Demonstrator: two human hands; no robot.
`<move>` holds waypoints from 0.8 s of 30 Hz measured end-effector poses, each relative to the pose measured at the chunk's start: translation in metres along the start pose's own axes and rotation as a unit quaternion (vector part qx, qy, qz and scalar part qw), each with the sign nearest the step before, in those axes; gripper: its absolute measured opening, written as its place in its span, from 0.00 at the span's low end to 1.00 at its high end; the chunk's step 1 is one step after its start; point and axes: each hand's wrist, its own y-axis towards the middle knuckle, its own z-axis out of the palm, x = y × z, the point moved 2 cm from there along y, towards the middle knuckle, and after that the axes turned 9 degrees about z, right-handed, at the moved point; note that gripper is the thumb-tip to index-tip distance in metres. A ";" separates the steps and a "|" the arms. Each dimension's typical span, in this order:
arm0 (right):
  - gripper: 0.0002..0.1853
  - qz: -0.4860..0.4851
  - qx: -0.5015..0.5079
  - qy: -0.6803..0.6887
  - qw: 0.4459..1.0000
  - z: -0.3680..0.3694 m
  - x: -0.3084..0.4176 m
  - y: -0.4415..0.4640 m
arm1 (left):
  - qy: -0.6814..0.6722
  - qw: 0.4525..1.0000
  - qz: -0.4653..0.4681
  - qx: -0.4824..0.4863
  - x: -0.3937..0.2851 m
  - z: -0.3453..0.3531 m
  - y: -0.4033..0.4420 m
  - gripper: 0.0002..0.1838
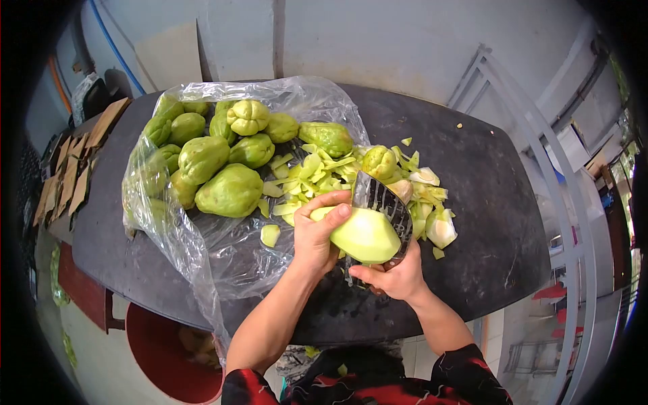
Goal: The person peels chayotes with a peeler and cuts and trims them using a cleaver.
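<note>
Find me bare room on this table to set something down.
Widest: the right end of the dark, round-ended table, right of the pale green peel heap. A narrower strip lies left of the clear plastic bag. Crowded: the back left, with plump green gourds, and the middle, where the left hand grips a smooth peeled gourd beside the right hand.

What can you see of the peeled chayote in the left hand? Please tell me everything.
The peeled chayote is pale green, smooth and slightly glossy, plump and oblong. No darker skin shows on its visible side; the underside is hidden. It lies sideways in the left hand, with the thumb on top, above the dark table. The dark knife blade, held in the right hand, runs along its far and right sides; whether they touch cannot be told.
</note>
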 end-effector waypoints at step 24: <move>0.25 0.046 0.010 0.117 0.992 -0.015 0.018 -0.004 | 0.219 0.955 0.008 0.202 -0.019 0.001 -0.002 0.30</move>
